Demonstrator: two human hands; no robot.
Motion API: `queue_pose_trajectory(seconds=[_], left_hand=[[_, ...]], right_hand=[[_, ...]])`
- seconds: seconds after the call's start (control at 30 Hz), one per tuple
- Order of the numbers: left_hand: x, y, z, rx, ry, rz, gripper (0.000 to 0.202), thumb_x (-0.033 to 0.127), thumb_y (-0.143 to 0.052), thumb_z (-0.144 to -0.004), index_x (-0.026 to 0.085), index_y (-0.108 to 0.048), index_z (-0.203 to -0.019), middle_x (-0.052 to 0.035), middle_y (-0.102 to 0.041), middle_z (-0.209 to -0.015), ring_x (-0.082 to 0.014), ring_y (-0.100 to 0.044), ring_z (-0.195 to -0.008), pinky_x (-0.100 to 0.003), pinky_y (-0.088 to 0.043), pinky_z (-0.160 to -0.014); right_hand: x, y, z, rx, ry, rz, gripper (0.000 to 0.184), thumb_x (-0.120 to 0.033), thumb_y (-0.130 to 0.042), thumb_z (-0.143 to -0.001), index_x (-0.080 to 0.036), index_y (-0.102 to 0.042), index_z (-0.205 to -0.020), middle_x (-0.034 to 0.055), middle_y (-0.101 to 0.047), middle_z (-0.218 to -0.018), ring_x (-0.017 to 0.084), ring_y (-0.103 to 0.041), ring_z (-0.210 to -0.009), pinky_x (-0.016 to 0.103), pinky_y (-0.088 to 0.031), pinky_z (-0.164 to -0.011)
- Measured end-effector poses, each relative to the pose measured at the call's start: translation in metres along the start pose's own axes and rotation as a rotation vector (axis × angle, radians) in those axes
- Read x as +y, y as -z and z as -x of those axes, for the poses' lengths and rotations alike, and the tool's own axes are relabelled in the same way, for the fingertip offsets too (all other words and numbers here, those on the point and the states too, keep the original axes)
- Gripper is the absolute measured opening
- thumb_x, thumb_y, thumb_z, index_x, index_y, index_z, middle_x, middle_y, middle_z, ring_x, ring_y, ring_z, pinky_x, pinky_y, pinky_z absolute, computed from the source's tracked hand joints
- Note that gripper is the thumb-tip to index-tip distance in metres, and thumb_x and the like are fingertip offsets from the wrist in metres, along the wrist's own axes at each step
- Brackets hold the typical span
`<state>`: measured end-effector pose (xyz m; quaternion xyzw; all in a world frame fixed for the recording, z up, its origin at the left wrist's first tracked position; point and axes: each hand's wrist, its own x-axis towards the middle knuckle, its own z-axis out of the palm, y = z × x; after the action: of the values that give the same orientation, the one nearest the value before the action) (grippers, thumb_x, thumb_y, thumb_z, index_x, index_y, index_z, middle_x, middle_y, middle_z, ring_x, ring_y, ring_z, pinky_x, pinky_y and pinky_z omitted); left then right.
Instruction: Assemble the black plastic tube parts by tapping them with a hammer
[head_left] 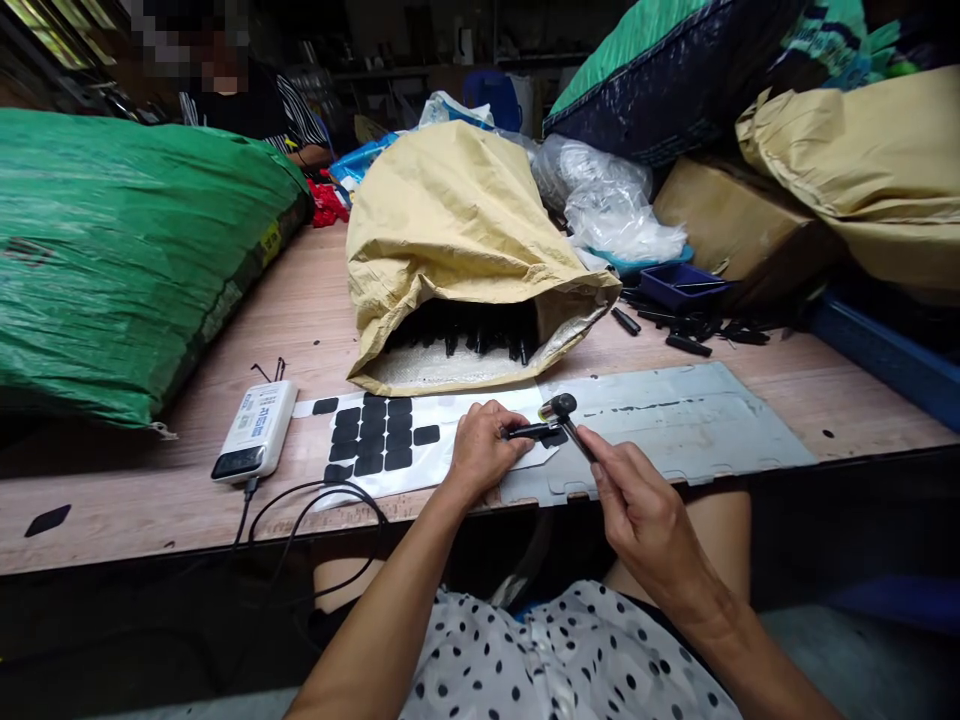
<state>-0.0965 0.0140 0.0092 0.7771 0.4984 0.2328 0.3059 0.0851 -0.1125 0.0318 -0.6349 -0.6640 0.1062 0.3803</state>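
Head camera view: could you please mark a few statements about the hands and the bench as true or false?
1. The left hand holds a slim black part. True.
2. The right hand is empty. False: it grips a thin round-headed tool.
3. The white sheet carries rows of black pads. True.
4. The tan sack is tied shut. False: its mouth lies open towards the person, showing black parts inside.

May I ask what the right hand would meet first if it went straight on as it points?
Past its own hammer, probably the black rod in the left hand; depth is unclear.
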Motion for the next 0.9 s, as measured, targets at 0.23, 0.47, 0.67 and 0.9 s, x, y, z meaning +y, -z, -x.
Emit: queue_pose_trajectory(seconds=[0.23, 0.47, 0.67, 0.9], left_hand=[[0.001, 0.001, 0.000, 0.008, 0.006, 0.011, 0.015, 0.026, -0.079, -0.078, 0.030, -0.080, -0.092, -0.0007, -0.067, -0.086, -0.0225, -0.056, -0.091, -0.036, -0.042, -0.082], [0.001, 0.002, 0.002, 0.000, 0.010, -0.021, 0.011, 0.028, -0.079, -0.079, 0.029, -0.078, -0.090, -0.0009, -0.068, -0.091, -0.0231, -0.056, -0.094, -0.036, -0.041, -0.083], [0.001, 0.001, 0.004, 0.021, -0.002, 0.014, 0.015, 0.025, -0.077, -0.079, 0.030, -0.078, -0.093, -0.0004, -0.068, -0.089, -0.0230, -0.057, -0.094, -0.038, -0.042, -0.084], [-0.001, -0.002, 0.005, 0.044, -0.032, -0.022, 0.017, 0.024, -0.076, -0.076, 0.029, -0.075, -0.092, -0.0008, -0.068, -0.091, -0.0240, -0.057, -0.094, -0.040, -0.043, -0.085]], right_hand=[[-0.003, -0.002, 0.000, -0.056, 0.013, 0.044, 0.048, -0.022, -0.040, -0.104, -0.025, -0.052, -0.150, 0.0049, -0.062, -0.094, 0.014, -0.064, -0.082, 0.026, -0.055, -0.080], [-0.011, -0.013, 0.001, -0.101, 0.029, 0.062, 0.048, -0.020, -0.038, -0.103, -0.027, -0.053, -0.149, 0.0048, -0.063, -0.095, 0.015, -0.065, -0.080, 0.026, -0.056, -0.081], [0.004, 0.004, -0.016, 0.053, -0.020, 0.091, 0.043, -0.026, -0.044, -0.102, -0.025, -0.058, -0.142, 0.0086, -0.068, -0.113, 0.020, -0.066, -0.106, 0.032, -0.052, -0.095], [0.071, 0.019, -0.047, 0.163, -0.304, 0.548, 0.037, -0.032, -0.048, -0.098, -0.023, -0.069, -0.127, 0.0075, -0.066, -0.104, 0.021, -0.060, -0.087, 0.032, -0.042, -0.073]])
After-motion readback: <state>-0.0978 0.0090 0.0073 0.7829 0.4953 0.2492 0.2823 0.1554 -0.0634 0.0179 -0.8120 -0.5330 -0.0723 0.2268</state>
